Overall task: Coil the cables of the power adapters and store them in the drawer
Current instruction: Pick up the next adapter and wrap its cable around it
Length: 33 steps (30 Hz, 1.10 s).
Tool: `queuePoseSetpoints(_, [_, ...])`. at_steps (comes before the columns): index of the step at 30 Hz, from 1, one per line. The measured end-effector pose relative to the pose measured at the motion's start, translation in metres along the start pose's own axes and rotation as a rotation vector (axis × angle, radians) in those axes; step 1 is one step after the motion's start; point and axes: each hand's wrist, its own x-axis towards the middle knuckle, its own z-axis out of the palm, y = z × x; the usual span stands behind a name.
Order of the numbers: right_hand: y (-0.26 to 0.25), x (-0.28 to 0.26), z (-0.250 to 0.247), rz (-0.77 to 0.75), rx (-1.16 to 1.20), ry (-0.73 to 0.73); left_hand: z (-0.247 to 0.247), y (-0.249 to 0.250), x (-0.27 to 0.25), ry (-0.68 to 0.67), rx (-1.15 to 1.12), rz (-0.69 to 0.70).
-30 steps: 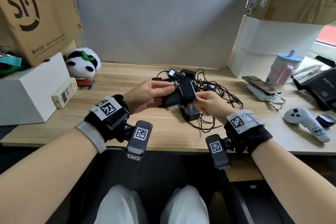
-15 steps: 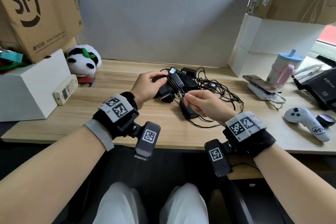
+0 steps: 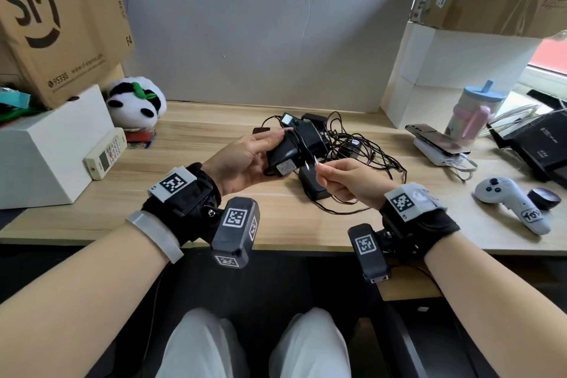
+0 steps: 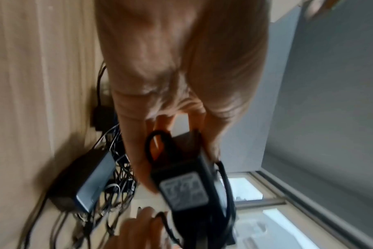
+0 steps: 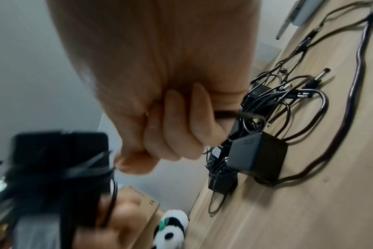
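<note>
Left hand (image 3: 242,163) grips adapter (image 3: 283,152); right hand (image 3: 346,181) pinches cable (image 3: 307,159); box (image 3: 58,21) reads "SF".

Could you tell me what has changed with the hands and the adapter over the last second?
The left hand keeps its grip on the black adapter, now tilted so its grey label faces the camera. The right hand has drawn back towards the body, pinching the cable. The tangle of cables and the panda toy have stayed put.
</note>
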Motion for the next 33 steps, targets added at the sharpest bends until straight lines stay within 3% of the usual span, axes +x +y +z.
queuePoseSetpoints(3, [-0.011,0.003,-0.010,0.091,0.002,0.016,0.002,0.001,-0.004,-0.136,0.355,-0.019])
queuePoseSetpoints(6, [-0.029,0.010,-0.010,0.157,-0.295,0.098,0.007,0.002,-0.004,-0.124,0.655,0.037])
queuePoseSetpoints(9, [-0.040,0.013,-0.003,0.125,-0.522,0.218,0.009,-0.001,0.004,-0.050,1.024,0.186])
queuePoseSetpoints(12, [-0.047,0.008,0.009,0.014,-0.350,0.236,0.009,-0.013,0.014,0.234,1.226,0.319])
queuePoseSetpoints(14, [-0.048,0.002,0.015,-0.041,-0.299,0.194,0.007,-0.021,0.017,0.420,1.137,0.384])
queuePoseSetpoints(16, [-0.043,-0.004,0.016,-0.055,-0.318,0.156,0.005,-0.024,0.020,0.488,0.827,0.389])
queuePoseSetpoints(20, [-0.016,-0.011,0.006,-0.001,-0.217,0.091,-0.001,-0.013,0.015,0.519,0.103,0.180])
queuePoseSetpoints(23, [0.002,-0.011,0.000,0.050,-0.178,0.081,-0.008,-0.007,0.011,0.417,-0.168,0.118])
queuePoseSetpoints(27, [0.011,-0.008,-0.002,0.055,-0.146,0.123,-0.008,-0.010,0.007,0.236,-0.248,0.084])
queuePoseSetpoints(30, [0.009,-0.002,-0.006,0.069,-0.129,0.149,-0.004,-0.010,0.000,0.011,-0.024,0.033])
queuePoseSetpoints(33, [-0.006,0.002,-0.009,0.089,-0.150,0.137,0.006,-0.006,-0.007,-0.166,0.617,0.020])
